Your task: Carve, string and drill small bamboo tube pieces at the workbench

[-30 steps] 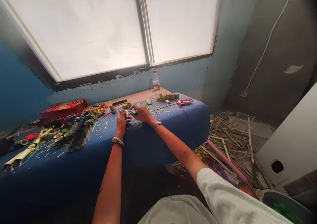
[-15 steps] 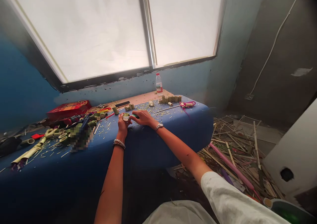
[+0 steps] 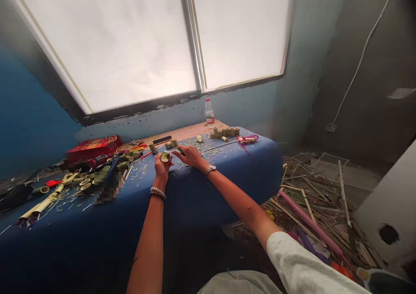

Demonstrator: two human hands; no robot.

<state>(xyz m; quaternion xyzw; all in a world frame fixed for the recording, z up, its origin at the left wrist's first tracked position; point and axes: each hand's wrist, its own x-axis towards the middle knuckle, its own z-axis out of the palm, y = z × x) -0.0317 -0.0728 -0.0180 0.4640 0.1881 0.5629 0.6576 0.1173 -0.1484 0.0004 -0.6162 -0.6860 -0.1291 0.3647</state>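
My left hand (image 3: pixel 161 167) is closed around a short bamboo section (image 3: pixel 165 157), its pale cut end turned toward me. In my right hand (image 3: pixel 192 157), just to the right, is a knife (image 3: pixel 180 152) with a green handle; its blade is small and hard to make out, close to the top of the bamboo. Both hands are over the front of the blue-covered table (image 3: pixel 208 181). Pale shavings lie scattered around them, and a few short bamboo pieces (image 3: pixel 171 143) stand just behind.
A row of bamboo pieces (image 3: pixel 227 132), a plastic bottle (image 3: pixel 209 114) and pink cord (image 3: pixel 249 139) are at the back right. To the left lie a red box (image 3: pixel 92 150), bamboo tubes (image 3: pixel 86 185) and tools. Bamboo strips (image 3: pixel 312 198) litter the floor at right.
The knife has drawn back from across the bamboo's end to its upper right. The bamboo has turned in my left hand and shows more of its green side. The view has shifted slightly.
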